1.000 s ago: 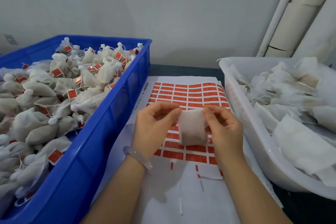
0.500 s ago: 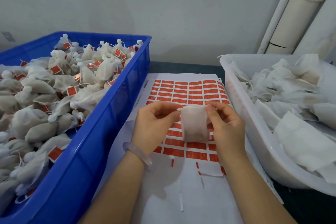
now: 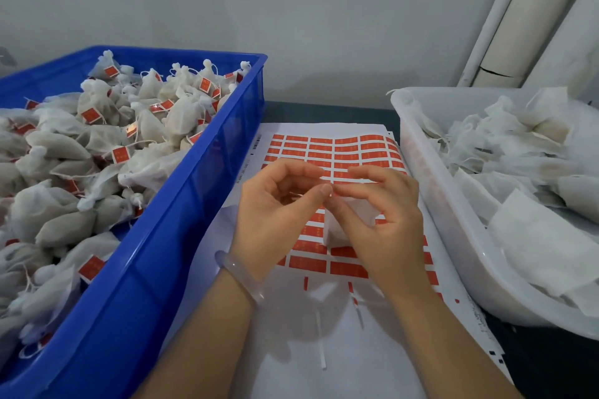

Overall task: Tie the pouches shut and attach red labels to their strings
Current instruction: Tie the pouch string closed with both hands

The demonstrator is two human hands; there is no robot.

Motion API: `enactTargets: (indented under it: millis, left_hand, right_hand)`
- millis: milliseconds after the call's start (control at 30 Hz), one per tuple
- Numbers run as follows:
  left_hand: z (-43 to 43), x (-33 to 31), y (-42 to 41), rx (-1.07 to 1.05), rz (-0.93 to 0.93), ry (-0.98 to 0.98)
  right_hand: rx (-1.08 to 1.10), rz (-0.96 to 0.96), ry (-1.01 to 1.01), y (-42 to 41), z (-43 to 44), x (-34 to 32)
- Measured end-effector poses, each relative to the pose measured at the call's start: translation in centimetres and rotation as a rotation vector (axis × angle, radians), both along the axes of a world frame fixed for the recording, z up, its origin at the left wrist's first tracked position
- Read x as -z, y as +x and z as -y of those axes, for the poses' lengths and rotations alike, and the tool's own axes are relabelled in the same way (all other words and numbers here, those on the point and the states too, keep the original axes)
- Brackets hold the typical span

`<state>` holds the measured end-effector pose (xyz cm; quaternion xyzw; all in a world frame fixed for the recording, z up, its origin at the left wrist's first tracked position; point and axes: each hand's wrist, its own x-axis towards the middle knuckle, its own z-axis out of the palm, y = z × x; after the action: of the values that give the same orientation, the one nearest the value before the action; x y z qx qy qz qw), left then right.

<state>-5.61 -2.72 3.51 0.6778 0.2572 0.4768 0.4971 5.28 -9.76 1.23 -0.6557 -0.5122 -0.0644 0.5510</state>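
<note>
A small white pouch (image 3: 337, 230) hangs between my hands above the sheet of red labels (image 3: 337, 149). My left hand (image 3: 275, 214) pinches its top with thumb and forefinger. My right hand (image 3: 379, 214) pinches the same top edge from the right, and its fingers cover most of the pouch. Whether a string is between the fingertips is too small to tell.
A blue crate (image 3: 181, 236) on the left holds several tied pouches with red labels. A white tub (image 3: 447, 236) on the right holds several untied flat pouches. Loose backing strips (image 3: 321, 347) lie on the white paper near me. A wall and pipes stand behind.
My hands have drawn together at the pouch's top, gathering it. The pouch was held flat and wide before; now it is bunched and largely hidden behind my right hand.
</note>
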Motion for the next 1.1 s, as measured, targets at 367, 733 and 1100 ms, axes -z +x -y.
enactTargets:
  millis: [367, 733, 1100]
  left_hand:
    - [-0.07, -0.07, 0.00, -0.109, 0.029, -0.003]
    - [-0.41, -0.01, -0.19, -0.277, 0.019, -0.048]
    - [-0.52, 0.44, -0.38, -0.380, 0.124, -0.035]
  right_hand:
    - [0.011, 0.005, 0.051, -0.02, -0.11, 0.09]
    - [0.003, 0.011, -0.004, 0.03, -0.25, 0.31]
    - [0.065, 0.057, -0.051, 0.56, -0.61, 0.55]
